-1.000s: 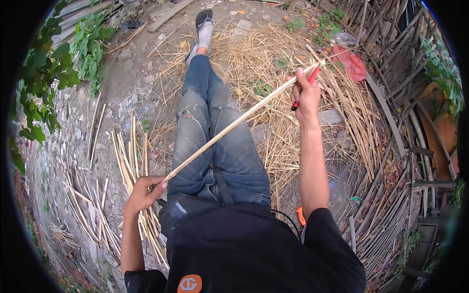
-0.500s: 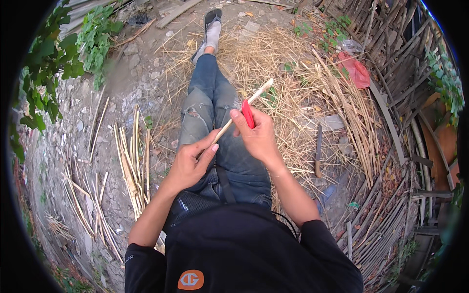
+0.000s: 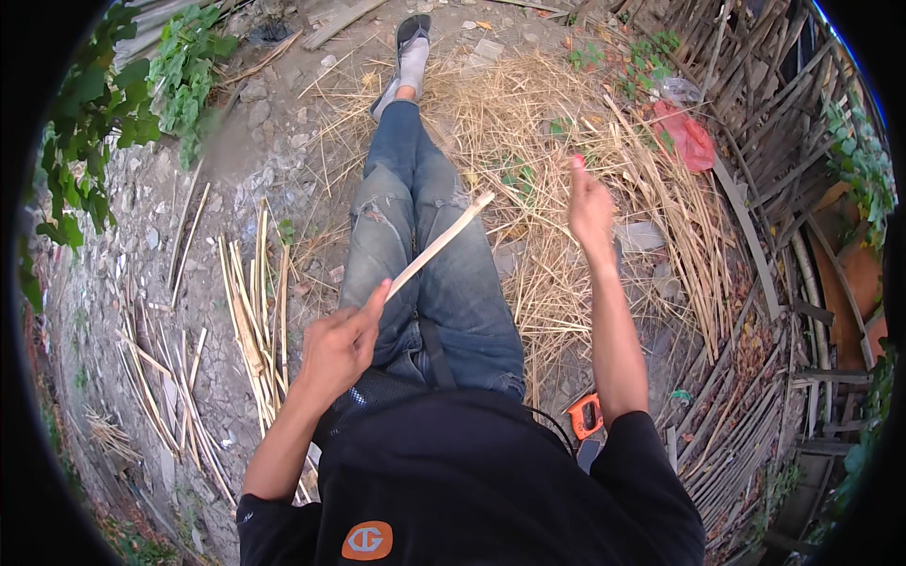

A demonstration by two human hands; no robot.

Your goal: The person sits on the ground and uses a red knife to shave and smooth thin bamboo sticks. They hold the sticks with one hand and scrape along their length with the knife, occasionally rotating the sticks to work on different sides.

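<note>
A pale, slender bamboo stick (image 3: 442, 242) slants up and to the right over my legs. My left hand (image 3: 340, 344) is closed round its lower end, while the upper end is free. My right hand (image 3: 591, 219) is held apart from the stick, over the straw to the right, with its fingers folded. A small bit of a red tool (image 3: 578, 160) shows at the top of that fist; the rest of it is hidden by the hand, so its exact kind cannot be made out.
My outstretched legs (image 3: 415, 208) lie amid scattered straw (image 3: 538, 104). Split sticks (image 3: 255, 321) are at the left, with long strips (image 3: 684, 226) at the right. An orange tool handle (image 3: 585, 415) lies by my right side. A red plastic bag (image 3: 685, 137) sits near the wooden fence (image 3: 755, 113).
My right hand has left the stick and swung right with the red tool. My left hand has lowered slightly, bringing the stick down and left. The orange handle has come into sight.
</note>
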